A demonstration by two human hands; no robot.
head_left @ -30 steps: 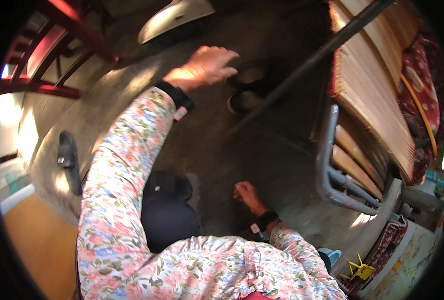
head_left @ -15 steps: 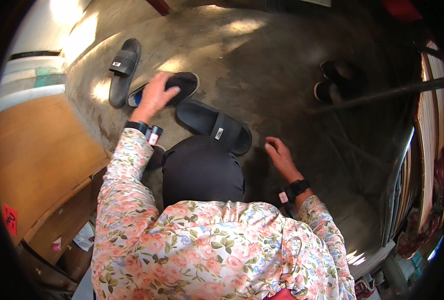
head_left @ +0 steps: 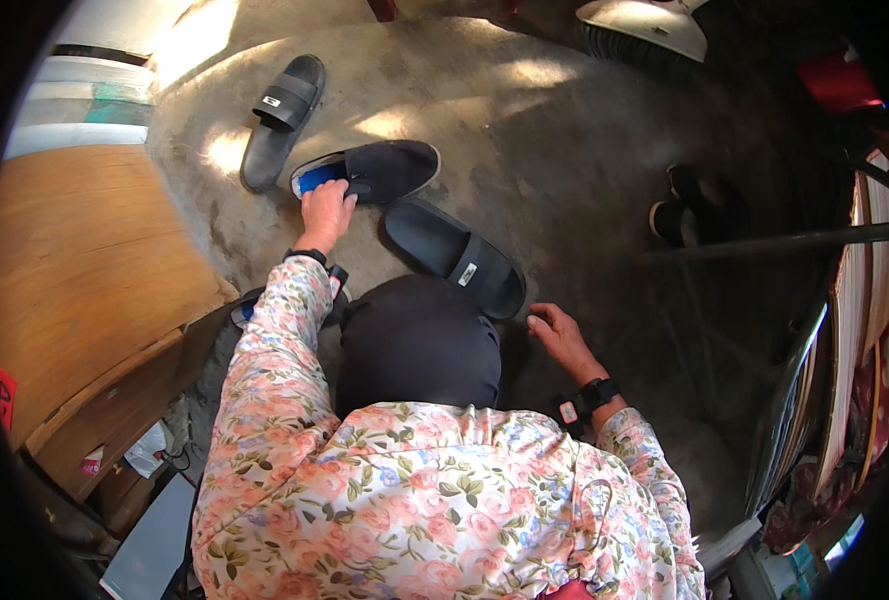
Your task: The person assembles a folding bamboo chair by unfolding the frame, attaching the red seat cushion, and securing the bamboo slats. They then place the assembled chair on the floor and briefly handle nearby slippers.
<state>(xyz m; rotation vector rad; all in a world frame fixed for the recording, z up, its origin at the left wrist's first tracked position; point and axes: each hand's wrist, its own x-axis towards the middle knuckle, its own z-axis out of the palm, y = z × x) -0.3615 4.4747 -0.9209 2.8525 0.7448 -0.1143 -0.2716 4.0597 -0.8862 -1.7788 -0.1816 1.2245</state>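
Note:
My left hand (head_left: 327,212) has its fingers closed on the near side edge of a dark slip-on shoe (head_left: 395,170) with a blue insole and a pale sole rim. The shoe lies on the floor, toe to the right. Just nearer than it is a black slide sandal (head_left: 423,234) with a small white label on its strap. A matching slide sandal (head_left: 281,120) lies at the far left. My right hand (head_left: 559,335) hovers beside the nearer sandal's right end, loosely curled with thumb and fingers apart, holding nothing. Part of another shoe (head_left: 246,308) shows beside my left forearm.
A wooden cabinet (head_left: 95,290) stands on the left. Another dark pair of shoes (head_left: 687,212) sits in shadow at the right, near a dark bar (head_left: 765,245). Stacked boards or papers (head_left: 850,300) line the right side. A broom head (head_left: 645,30) is at the far edge.
My left hand has come down from above the slip-on shoe to its near side and taken hold of the edge. The view has shifted slightly, and the right hand stays near the sandal.

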